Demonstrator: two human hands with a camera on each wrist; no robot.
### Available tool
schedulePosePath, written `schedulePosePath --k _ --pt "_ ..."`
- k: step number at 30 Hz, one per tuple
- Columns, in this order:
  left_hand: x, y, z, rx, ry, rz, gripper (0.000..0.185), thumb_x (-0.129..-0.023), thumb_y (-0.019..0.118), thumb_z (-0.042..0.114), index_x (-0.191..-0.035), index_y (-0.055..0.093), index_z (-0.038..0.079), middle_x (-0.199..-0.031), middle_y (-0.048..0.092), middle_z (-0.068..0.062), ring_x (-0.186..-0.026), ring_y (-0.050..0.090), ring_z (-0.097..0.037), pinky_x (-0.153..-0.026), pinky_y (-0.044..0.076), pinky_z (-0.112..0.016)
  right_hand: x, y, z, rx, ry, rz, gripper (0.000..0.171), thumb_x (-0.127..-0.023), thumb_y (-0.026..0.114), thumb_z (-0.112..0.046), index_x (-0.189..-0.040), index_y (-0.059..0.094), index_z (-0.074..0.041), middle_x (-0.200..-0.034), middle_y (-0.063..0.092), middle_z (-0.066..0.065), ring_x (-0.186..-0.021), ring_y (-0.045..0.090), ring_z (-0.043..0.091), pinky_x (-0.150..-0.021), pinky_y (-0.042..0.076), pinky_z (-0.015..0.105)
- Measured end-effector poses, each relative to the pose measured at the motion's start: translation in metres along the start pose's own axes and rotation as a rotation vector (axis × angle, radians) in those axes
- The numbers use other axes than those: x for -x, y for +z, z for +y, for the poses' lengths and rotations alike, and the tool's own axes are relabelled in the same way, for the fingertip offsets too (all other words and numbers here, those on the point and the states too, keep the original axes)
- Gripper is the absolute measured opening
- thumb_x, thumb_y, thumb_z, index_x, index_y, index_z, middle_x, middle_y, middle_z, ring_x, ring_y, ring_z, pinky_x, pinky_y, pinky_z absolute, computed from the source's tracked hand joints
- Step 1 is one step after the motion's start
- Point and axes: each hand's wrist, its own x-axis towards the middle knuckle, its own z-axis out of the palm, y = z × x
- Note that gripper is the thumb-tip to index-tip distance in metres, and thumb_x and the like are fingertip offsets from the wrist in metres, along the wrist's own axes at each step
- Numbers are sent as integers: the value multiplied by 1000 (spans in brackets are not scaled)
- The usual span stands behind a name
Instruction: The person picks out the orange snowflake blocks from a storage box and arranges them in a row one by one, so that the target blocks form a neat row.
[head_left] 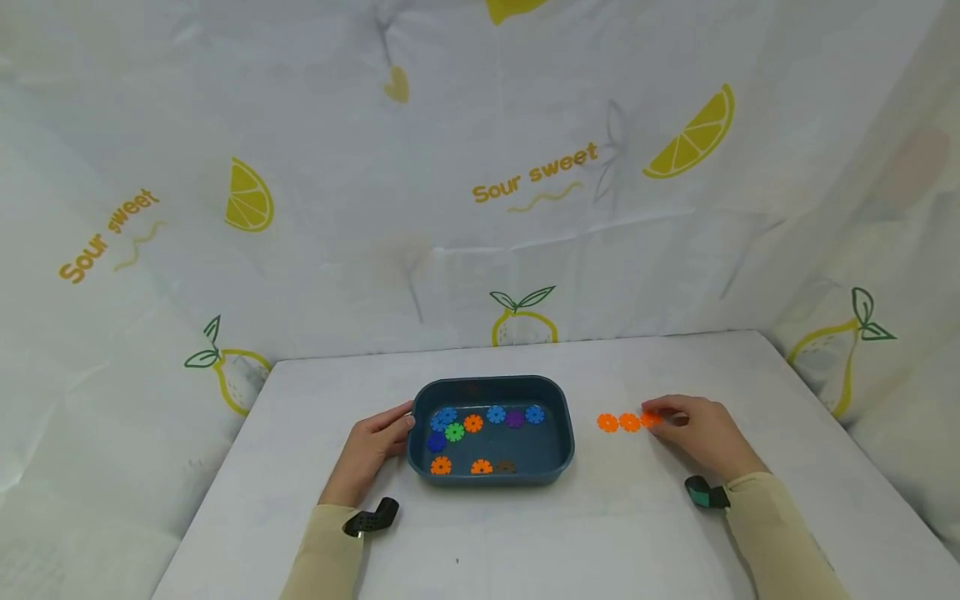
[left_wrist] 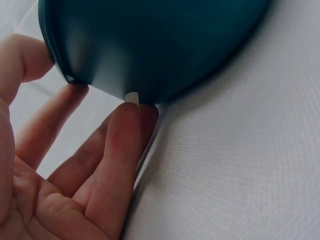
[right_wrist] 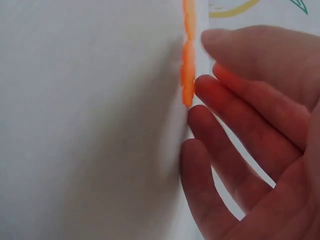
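A dark blue-green tray [head_left: 491,481] stands on the table with several notched flower-shaped discs in it. My left hand [head_left: 372,446] is at the tray's left end, its fingertips touching the outer wall [left_wrist: 115,55] without wrapping round it. To the right of the tray, three orange flower-shaped discs [head_left: 629,422] lie in a row. My right hand [head_left: 701,429] is at the row's right end, its loosely bent fingertips touching the last orange disc [head_left: 650,419]. Seen edge-on in the right wrist view, the orange discs [right_wrist: 188,70] lie flat on the table, beside the thumb and fingers.
Blue discs [head_left: 496,414], a purple disc [head_left: 514,418], a green disc [head_left: 454,432], orange discs [head_left: 441,465] and a brown disc [head_left: 506,467] are spread in the tray. The white table [head_left: 525,542] is backed by a lemon-print curtain [head_left: 337,250]. Each wrist wears a black strap-on device [head_left: 371,518].
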Motion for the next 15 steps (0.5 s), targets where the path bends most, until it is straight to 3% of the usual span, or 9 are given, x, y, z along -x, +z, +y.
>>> schedulePosePath --k 8,11,15 --pt "0 -2 -5 21 18 -17 50 -97 80 48 -141 74 25 -140 75 -4 -109 77 -20 -97 63 -33 -1 -4 -25 0 -24 19 38 -101 78 -36 -134 77 -17 -129 77 12 -111 76 33 -86 61 37" --pt "-1 -1 -5 29 29 -23 50 -97 80 48 -141 74 25 -141 74 -3 -109 77 -20 -98 63 -34 -10 -3 -48 9 -82 15 37 -102 77 -33 -134 76 -14 -127 79 10 -112 74 32 -89 63 43" --pt "-1 -3 -3 58 39 -20 49 -96 81 46 -139 75 24 -140 75 -3 -108 77 -21 -97 64 -34 -31 1 -95 37 -227 -9 29 -102 77 -24 -129 78 -13 -119 80 4 -110 73 29 -97 63 53"
